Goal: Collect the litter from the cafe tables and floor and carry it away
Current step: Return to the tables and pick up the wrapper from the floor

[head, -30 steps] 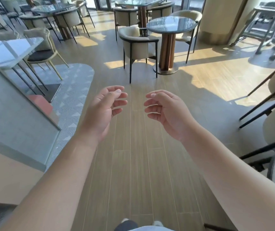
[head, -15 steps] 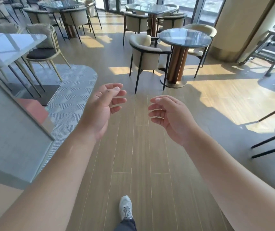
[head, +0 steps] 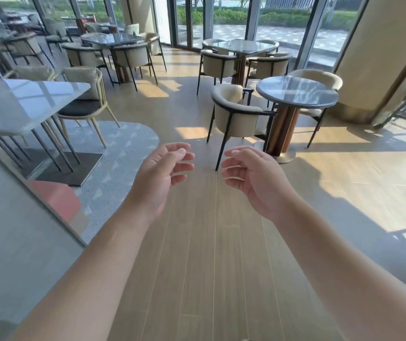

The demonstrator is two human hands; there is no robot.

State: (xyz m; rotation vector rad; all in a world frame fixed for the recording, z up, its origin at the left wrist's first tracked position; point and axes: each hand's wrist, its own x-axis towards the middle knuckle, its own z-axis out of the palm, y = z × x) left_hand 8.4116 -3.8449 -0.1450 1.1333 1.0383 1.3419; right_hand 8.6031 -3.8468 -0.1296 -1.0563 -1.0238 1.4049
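Both my arms reach forward over the wooden floor (head: pixel 204 254). My left hand (head: pixel 159 175) and my right hand (head: pixel 253 178) hang side by side at mid-frame, palms facing each other, fingers loosely curled, holding nothing. No litter shows on the floor or on the table tops in view. A round dark-topped table (head: pixel 296 92) stands ahead to the right, with a cream armchair (head: pixel 236 114) in front of it.
A white rectangular table (head: pixel 22 102) with a wooden chair (head: pixel 84 104) stands at the left on a grey patterned rug (head: pixel 116 168). A grey partition (head: pixel 12 237) edges the near left. More tables and chairs stand by the glass doors. A wide column (head: pixel 379 57) rises at the right.
The view has tilted up and moved forward, bringing the round table and the windows closer. Both hands stay empty, in much the same pose. The foot seen earlier has left the frame.
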